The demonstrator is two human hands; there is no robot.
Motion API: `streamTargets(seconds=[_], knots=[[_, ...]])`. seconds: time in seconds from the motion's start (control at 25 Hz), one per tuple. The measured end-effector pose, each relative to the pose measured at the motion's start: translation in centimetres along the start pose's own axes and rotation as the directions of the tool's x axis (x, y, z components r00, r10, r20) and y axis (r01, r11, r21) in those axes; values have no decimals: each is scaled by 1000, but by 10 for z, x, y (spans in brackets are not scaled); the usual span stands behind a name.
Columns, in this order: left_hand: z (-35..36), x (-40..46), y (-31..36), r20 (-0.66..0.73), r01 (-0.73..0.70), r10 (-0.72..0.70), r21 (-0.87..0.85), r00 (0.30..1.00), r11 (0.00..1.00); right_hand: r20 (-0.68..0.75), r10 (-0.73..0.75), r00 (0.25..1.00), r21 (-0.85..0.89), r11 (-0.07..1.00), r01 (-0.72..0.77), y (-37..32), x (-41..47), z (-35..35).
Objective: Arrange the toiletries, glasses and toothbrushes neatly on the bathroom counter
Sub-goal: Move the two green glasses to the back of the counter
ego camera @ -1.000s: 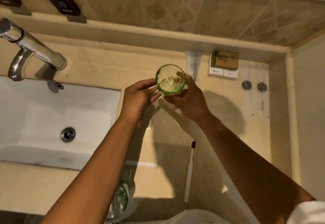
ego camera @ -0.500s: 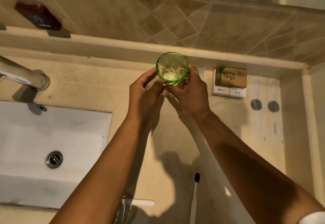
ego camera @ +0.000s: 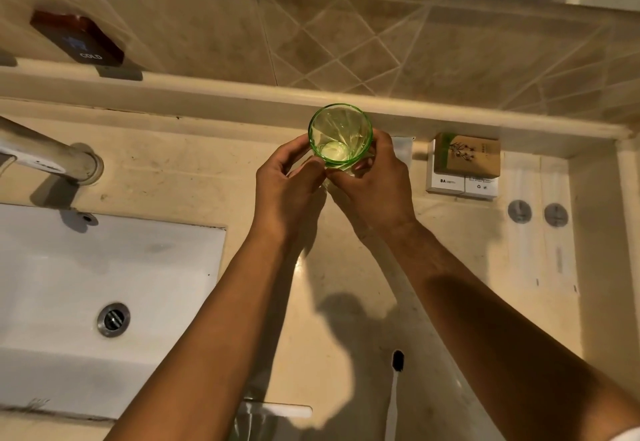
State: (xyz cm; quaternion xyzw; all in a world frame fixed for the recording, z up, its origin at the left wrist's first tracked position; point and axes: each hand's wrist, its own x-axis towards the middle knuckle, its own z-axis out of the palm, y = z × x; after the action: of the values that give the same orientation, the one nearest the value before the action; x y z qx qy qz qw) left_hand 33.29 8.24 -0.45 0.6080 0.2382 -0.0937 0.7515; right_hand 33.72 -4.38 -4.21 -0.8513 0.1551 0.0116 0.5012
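A green glass (ego camera: pixel 340 134) stands upright near the back of the counter (ego camera: pixel 173 170), its mouth facing me. My right hand (ego camera: pixel 375 184) wraps its right side. My left hand (ego camera: pixel 287 181) touches its lower left side with thumb and fingers. A white tube (ego camera: pixel 401 150) lies just right of the glass, mostly hidden by my right hand. A white toothbrush with a black head (ego camera: pixel 394 392) lies on the counter near the front. Another white toothbrush handle (ego camera: pixel 287 410) shows at the bottom edge beside clear plastic wrapping.
A brown soap box on white boxes (ego camera: pixel 465 165) sits at the back right, with two flat sachets with round caps (ego camera: pixel 536 214) further right. The white sink (ego camera: pixel 104 302) and metal tap (ego camera: pixel 48 156) fill the left. A raised ledge (ego camera: pixel 207 87) runs along the tiled wall.
Both hands and the green glass moved away from me toward the back ledge. The left hand closed in onto the glass's base. The view shifted, so the front toothbrush sits lower.
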Motion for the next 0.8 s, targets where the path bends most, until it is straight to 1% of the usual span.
streamTargets(seconds=[0.2,0.4,0.44,0.52,0.6,0.68,0.8], knots=[[0,1,3,11,23,-23,0,1000,1000,-7,24,1000,-1,1000,-24,-3,-1,2],[3,-2,4,10,35,-35,-4,999,999,39,8,999,-37,999,-6,-9,-5,-3],[2,-3,4,9,34,-35,22,999,999,56,7,998,-43,999,-5,-11,-6,-5],[-7,-8,3,5,41,-42,133,999,990,63,18,998,-53,999,-14,-13,-13,-12],[-19,-21,1,-18,62,-60,183,998,981,71,51,996,-116,992,-42,-14,-28,-21],[-35,-42,-3,-62,98,-89,175,994,980,80,66,995,-191,980,-50,-12,-54,-34],[-56,-77,-4,-82,143,-134,117,988,983,111,100,989,-146,986,-83,-10,-104,-53]])
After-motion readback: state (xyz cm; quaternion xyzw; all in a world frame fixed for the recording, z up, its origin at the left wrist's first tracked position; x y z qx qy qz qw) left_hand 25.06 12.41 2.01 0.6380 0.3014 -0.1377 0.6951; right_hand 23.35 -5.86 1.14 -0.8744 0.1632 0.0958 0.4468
